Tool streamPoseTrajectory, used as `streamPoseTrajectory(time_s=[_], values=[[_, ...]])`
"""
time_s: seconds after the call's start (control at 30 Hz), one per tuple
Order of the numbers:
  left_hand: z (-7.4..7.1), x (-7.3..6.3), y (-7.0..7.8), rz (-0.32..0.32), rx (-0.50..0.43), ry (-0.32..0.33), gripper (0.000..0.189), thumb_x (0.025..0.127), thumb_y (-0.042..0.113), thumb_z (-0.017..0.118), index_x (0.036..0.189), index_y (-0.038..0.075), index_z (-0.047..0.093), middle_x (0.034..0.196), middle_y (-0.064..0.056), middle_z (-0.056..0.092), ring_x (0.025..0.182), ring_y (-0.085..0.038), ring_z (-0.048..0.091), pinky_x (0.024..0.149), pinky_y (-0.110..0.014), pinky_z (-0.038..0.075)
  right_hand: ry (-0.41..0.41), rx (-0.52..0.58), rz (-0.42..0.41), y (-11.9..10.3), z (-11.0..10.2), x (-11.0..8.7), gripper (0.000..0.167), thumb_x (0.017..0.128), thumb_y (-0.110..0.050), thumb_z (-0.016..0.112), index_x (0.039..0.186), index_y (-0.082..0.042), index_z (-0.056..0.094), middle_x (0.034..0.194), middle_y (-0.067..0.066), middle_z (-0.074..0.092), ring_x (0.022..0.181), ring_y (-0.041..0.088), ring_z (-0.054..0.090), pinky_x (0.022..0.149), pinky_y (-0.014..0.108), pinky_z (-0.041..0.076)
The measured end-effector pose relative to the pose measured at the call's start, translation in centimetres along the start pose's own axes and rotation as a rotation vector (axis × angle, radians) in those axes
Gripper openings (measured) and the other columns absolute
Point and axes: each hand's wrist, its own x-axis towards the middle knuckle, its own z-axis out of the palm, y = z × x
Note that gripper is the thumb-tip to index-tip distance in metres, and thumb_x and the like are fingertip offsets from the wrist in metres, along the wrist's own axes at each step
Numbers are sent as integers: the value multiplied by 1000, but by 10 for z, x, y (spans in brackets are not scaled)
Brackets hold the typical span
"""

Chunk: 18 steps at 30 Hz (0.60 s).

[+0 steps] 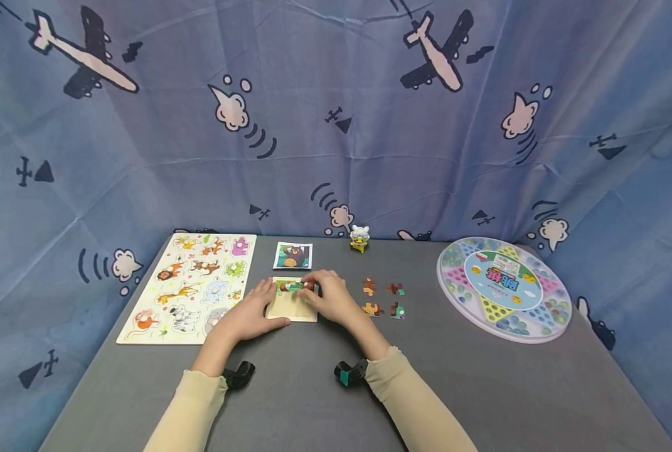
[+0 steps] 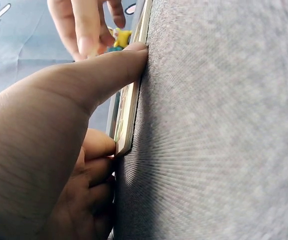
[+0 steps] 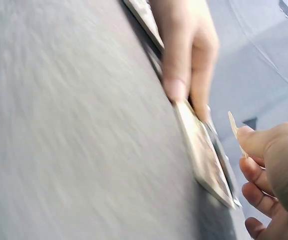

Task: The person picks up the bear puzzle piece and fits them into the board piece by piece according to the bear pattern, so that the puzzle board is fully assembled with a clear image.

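Gripping the left end of a shallow wooden jigsaw tray (image 1: 292,309) with the left hand (image 1: 248,317), by way of a straight thumb on the near edge and fingers against the left side. Pinching a thin jigsaw piece (image 3: 231,121) between thumb and fingertip of the right hand (image 1: 331,299), edge-on in the right wrist view and apart from the tray. Working with the tray flat on the grey tabletop (image 1: 290,402), just in front of a picture card (image 1: 293,257) of a dark, bear-like animal, with bare wood over most of the inside and a green-and-brown picture strip (image 1: 289,286) along the far side. Having four loose jigsaw pieces (image 1: 372,310) just right of the right hand, with a round Chinese-checkers board (image 1: 502,280) farther off. Could well drop or twist the piece through so slight a fingertip hold on so thin an edge. Could also seat it tilted, or turned the wrong way, by pressing down before matching tabs, with the right hand covering part of the strip. Might skew the tray and unsettle the strip by pushing sideways or slackening the left grip. Perhaps liable to scatter the nearest loose pieces by swinging the right hand outward too low. Cannot tell the printed side of the pinched piece from its pale edge.
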Motion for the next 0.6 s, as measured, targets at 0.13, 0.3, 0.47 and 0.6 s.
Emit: streamPoseTrajectory(time_s=[0.13,0.3,0.47,0.6], values=[[-1,0,0,2,-5,1,100,96,50,75,160,-12,32,171,-29,22,160,-47,18,130,-59,20,-6,-5,-8,-9,15,2,24,99,-25,77,116,-8,78,100,4,72,102,25,61,87,43,43],[-1,0,0,-3,1,-6,99,96,50,74,161,-12,32,172,-29,22,160,-47,18,130,-60,21,-3,14,0,-14,24,0,25,99,-24,77,117,-7,78,100,3,74,107,28,64,88,45,41],[-2,0,0,-12,7,-7,98,97,49,74,161,-11,32,172,-29,22,160,-47,18,129,-61,22,15,11,6,-17,31,1,26,99,-25,77,119,-9,78,99,2,75,111,29,63,90,50,39],[-2,0,1,-14,0,-7,98,97,48,75,161,-11,32,172,-29,22,160,-47,18,129,-60,21,22,-16,14,-16,37,2,25,99,-26,77,118,-12,79,100,1,74,115,29,62,92,53,37]])
